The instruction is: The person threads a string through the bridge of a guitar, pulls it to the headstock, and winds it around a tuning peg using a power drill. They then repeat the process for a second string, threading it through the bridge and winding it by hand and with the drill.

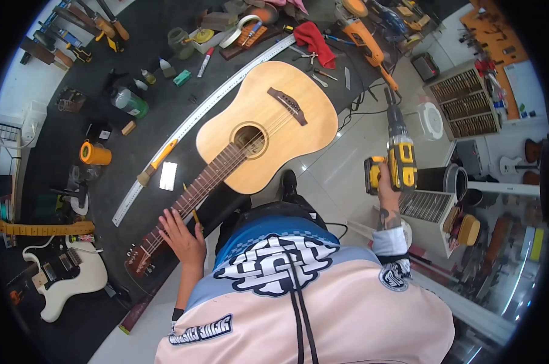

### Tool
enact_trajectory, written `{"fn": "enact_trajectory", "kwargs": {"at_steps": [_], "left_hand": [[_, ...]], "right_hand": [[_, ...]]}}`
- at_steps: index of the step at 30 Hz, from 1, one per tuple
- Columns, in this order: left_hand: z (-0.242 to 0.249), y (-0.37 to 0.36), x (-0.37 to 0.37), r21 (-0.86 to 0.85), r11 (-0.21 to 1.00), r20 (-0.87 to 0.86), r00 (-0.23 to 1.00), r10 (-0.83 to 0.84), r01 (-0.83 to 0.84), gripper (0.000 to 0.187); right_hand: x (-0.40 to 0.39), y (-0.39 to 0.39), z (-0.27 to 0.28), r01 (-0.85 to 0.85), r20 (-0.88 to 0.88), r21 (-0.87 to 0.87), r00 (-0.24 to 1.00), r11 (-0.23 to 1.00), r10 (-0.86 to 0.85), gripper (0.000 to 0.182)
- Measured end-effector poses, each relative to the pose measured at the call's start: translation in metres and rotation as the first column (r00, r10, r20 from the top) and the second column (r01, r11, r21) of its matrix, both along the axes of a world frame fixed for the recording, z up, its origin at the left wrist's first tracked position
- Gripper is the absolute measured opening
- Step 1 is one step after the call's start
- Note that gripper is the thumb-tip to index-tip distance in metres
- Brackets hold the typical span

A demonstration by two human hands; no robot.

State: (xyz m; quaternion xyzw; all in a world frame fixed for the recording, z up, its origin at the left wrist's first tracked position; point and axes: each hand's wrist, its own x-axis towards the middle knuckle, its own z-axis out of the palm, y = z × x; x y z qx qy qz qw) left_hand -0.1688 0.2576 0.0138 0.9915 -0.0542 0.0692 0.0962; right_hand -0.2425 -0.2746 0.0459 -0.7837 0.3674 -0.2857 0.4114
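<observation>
dark workbench (122, 188), acoustic guitar (311, 97) on it at frame center, left hand (183, 238) on its neck, fingers spread. right hand (388, 185) grips yellow-black drill (402, 159), right of center. pale tiled floor (329, 176) center right, tool-hung orange board (504, 36) upper right, white electric guitar (68, 291) lower left.

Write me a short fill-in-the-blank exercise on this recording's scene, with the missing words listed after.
The right hand holds a yellow-and-black power ____.
The left hand lies on the fretted ____ of the acoustic guitar.
The crumpled cloth beyond that guitar is coloured ____.
The electric guitar at lower left has a ____ body.

Missing words: drill; neck; red; white.
</observation>
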Motion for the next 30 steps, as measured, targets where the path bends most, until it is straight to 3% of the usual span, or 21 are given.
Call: {"fn": "enact_trajectory", "kwargs": {"at_steps": [1,6,8,10,12,16,20,21,22,24,25,26,28,30], "left_hand": [[0.001,-0.01,-0.003,0.059,0.997,-0.039,0.998,0.044,-0.042,0.072],[-0.001,-0.031,-0.011,0.155,0.977,0.111,0.985,0.132,-0.148,0.062],[0.004,-0.038,-0.014,0.188,0.97,0.19,0.975,0.118,-0.154,0.06],[0.02,-0.063,-0.016,0.212,0.95,0.165,0.967,0.194,-0.227,0.065],[0.032,-0.087,-0.019,0.201,0.922,0.119,0.942,0.314,-0.332,0.069],[0.037,-0.125,-0.03,0.11,0.931,-0.002,0.937,0.35,-0.348,0.084],[0.025,-0.145,-0.027,0.068,0.923,-0.09,0.919,0.384,-0.379,0.089],[0.018,-0.146,-0.021,0.044,0.922,-0.101,0.916,0.388,-0.385,0.09],[0.015,-0.149,-0.011,0.05,0.921,-0.095,0.916,0.391,-0.387,0.091],[0.012,-0.154,0.008,0.063,0.918,-0.092,0.914,0.395,-0.391,0.093],[0.012,-0.156,0.017,0.118,0.917,-0.14,0.908,0.396,-0.382,0.094],[0.014,-0.158,0.024,0.173,0.912,-0.189,0.897,0.4,-0.371,0.095],[0.019,-0.166,0.034,0.157,0.905,-0.273,0.863,0.425,-0.396,0.098],[0.013,-0.161,0.034,0.232,0.897,-0.27,0.861,0.432,-0.377,0.098]], "right_hand": [[0.018,-0.024,-0.017,-0.049,0.043,0.004,0.998,0.999,0.049,0.025],[0.14,-0.084,-0.045,-0.191,0.166,0.113,0.971,0.975,0.171,0.029],[0.186,-0.11,-0.07,-0.238,0.212,0.296,0.961,0.925,0.18,0.029],[0.225,-0.107,-0.069,-0.228,0.275,0.426,0.955,0.875,0.115,0.027],[0.25,-0.112,-0.084,-0.279,0.313,0.392,0.936,0.877,0.158,0.026],[0.277,-0.113,-0.119,-0.338,0.297,0.324,0.923,0.883,0.244,0.028],[0.292,-0.122,-0.144,-0.385,0.06,-0.028,0.921,0.923,0.386,0.037],[0.296,-0.125,-0.148,-0.384,0.09,0.03,0.921,0.923,0.38,0.04],[0.298,-0.129,-0.141,-0.412,-0.049,-0.131,0.911,0.902,0.409,0.036],[0.304,-0.135,-0.143,-0.419,-0.065,-0.214,0.908,0.883,0.415,0.033],[0.306,-0.135,-0.137,-0.425,-0.034,-0.17,0.904,0.889,0.426,0.032],[0.31,-0.145,-0.151,-0.468,-0.076,-0.256,0.882,0.846,0.465,0.032],[0.321,-0.145,-0.16,-0.402,0.119,0.064,0.912,0.913,0.393,0.034],[0.325,-0.153,-0.162,-0.454,0.132,0.258,0.891,0.853,0.434,0.037]]}}
